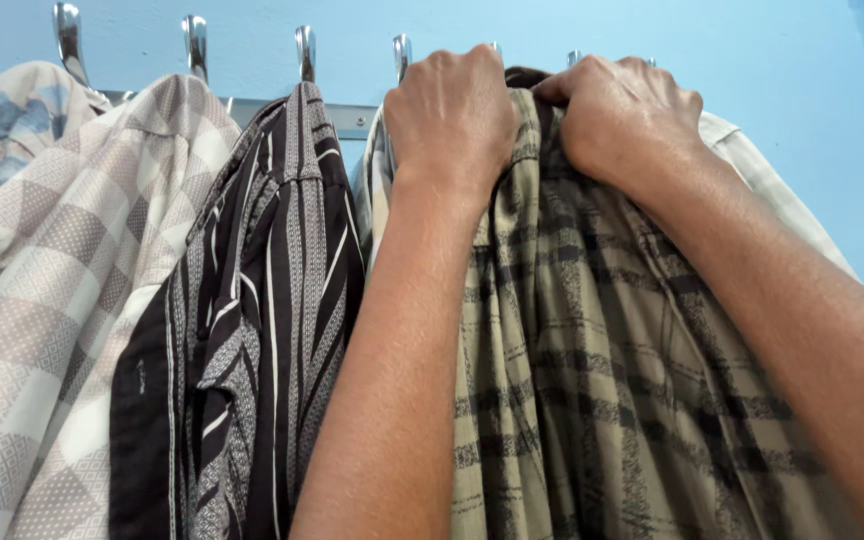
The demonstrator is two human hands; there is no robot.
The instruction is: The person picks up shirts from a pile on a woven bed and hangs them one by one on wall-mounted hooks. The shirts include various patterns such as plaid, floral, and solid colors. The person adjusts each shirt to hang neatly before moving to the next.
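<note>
Two hands grip an olive plaid shirt at a row of wall hooks

The left hand [452,115] is fisted on the collar of the olive plaid shirt [602,380], and the right hand [624,118] is clenched on the same collar just beside it; the shirt hangs down from both toward the right end of the metal hook rail [352,118] on the blue wall [792,70]. Just left of it hangs a dark striped shirt [262,330], then a pale checked shirt [62,300], and at the left end a light shirt with blue patches [2,130]; a cream garment [772,190] shows behind the right forearm
</note>
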